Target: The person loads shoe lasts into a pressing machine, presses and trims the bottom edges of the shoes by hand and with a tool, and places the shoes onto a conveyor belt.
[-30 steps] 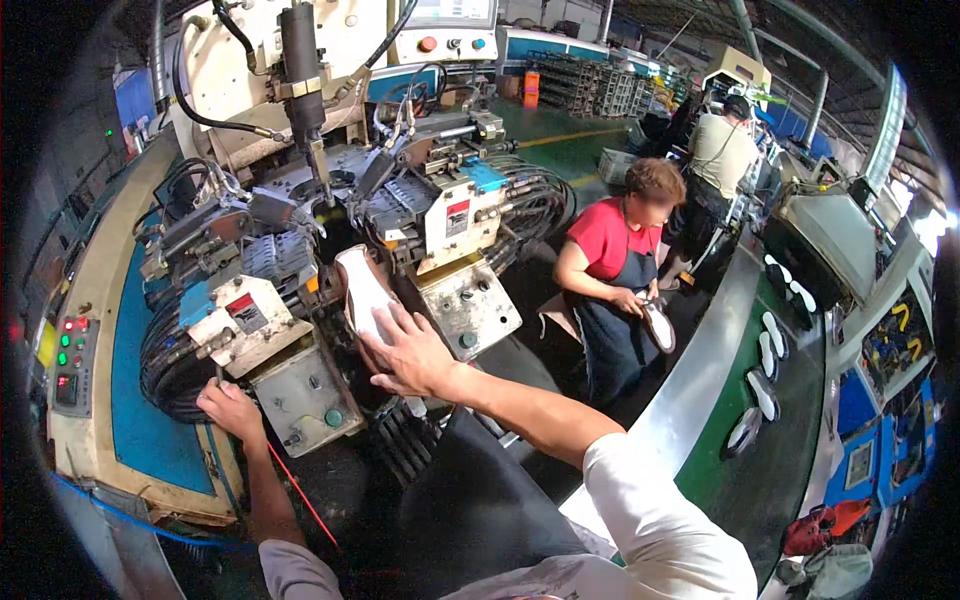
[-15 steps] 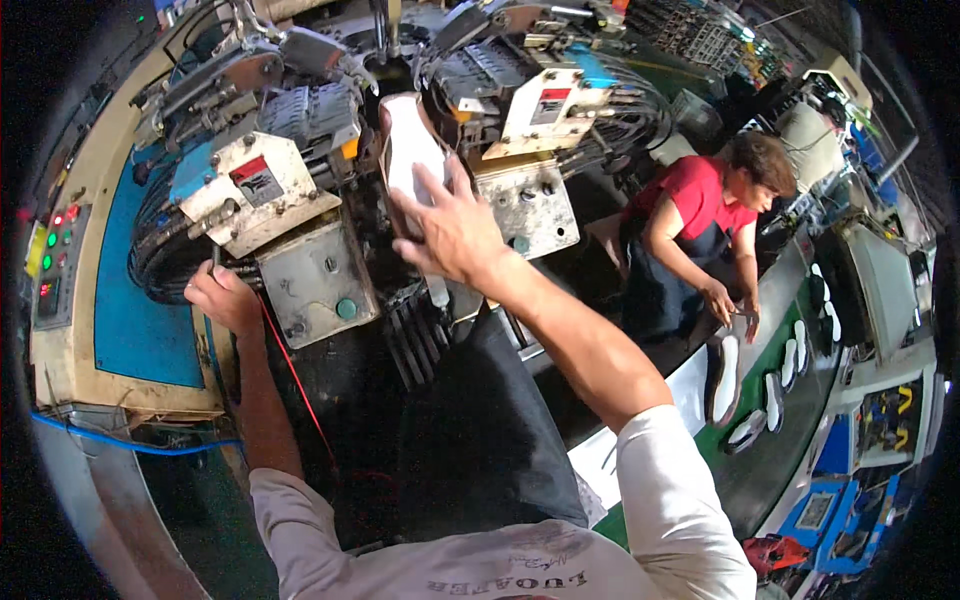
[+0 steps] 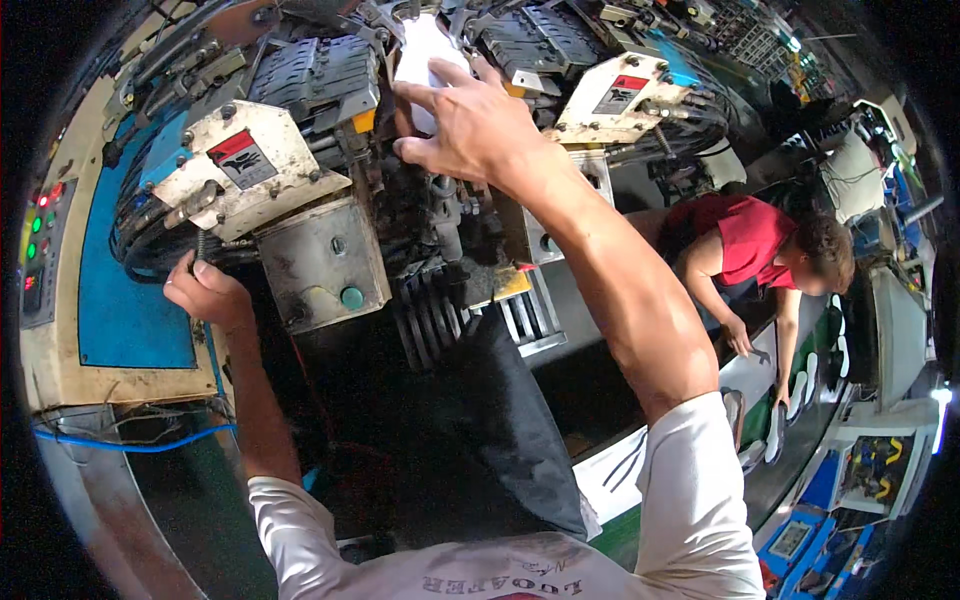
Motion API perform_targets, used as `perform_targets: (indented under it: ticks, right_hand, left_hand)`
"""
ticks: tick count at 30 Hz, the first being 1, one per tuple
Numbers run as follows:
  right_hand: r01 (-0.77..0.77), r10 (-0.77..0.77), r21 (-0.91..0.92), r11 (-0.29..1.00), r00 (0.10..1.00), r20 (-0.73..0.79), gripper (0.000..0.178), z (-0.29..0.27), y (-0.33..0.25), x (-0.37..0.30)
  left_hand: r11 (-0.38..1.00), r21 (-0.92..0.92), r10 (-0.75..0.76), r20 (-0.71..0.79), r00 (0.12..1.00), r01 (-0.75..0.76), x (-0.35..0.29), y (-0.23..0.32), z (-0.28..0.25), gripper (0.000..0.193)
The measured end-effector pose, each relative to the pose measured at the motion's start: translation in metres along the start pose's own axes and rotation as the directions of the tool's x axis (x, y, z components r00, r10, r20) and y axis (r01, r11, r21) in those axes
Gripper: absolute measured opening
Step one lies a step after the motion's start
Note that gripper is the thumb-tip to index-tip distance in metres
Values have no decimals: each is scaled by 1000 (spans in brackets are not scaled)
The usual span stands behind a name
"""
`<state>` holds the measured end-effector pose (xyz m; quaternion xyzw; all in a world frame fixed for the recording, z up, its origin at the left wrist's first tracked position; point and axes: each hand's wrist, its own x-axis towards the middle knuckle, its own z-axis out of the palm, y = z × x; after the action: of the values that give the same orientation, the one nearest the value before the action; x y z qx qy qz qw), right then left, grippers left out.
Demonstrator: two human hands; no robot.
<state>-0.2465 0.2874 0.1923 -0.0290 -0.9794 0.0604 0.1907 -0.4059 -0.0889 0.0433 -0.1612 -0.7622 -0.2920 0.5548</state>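
Note:
A shoe upper with a white bottom sits sole-up between the two clamping sides of a large machine. My right hand is on its near end, fingers spread over the white surface and thumb apart; nothing is wrapped in the fingers. Below the left cream-coloured machine plate, my left hand has its fingers closed around the lower end of a thin upright rod with a spring. Part of the shoe is hidden behind my right hand.
A metal box with a green button stands between my arms. Lit buttons are on the far-left control panel. At right, a person in a red shirt leans over a green conveyor with several white-soled shoe pieces.
The view has shifted, with the machine appearing larger and closer. My right hand stays on the shoe and my left at the rod. The co-worker has bent forward, reaching to the shoe pieces.

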Motion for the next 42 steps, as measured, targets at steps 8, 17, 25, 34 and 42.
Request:
perform_targets:
  ticks: [8,17,25,34,42]
  right_hand:
    - [-120,165,-174,977,948,271,64,-45,-36,27]
    - [48,-40,16,999,941,-335,62,40,-39,-74]
    - [-448,389,76,891,837,385,64,168,-75,-369]
    - [-565,462,100,819,752,470,58,162,-83,-367]
    - [-525,435,98,845,783,445,57,163,-93,-359]
  left_hand:
    - [999,20,27,-24,999,-27,-3,-9,1,34]
    - [1000,24,6,9,1000,-6,-1,-2,-3,30]
    - [999,1,-38,62,997,38,-1,6,-4,31]
    - [993,21,-119,79,990,118,-3,6,-6,29]
    - [1000,-1,-29,34,999,29,0,7,-7,27]
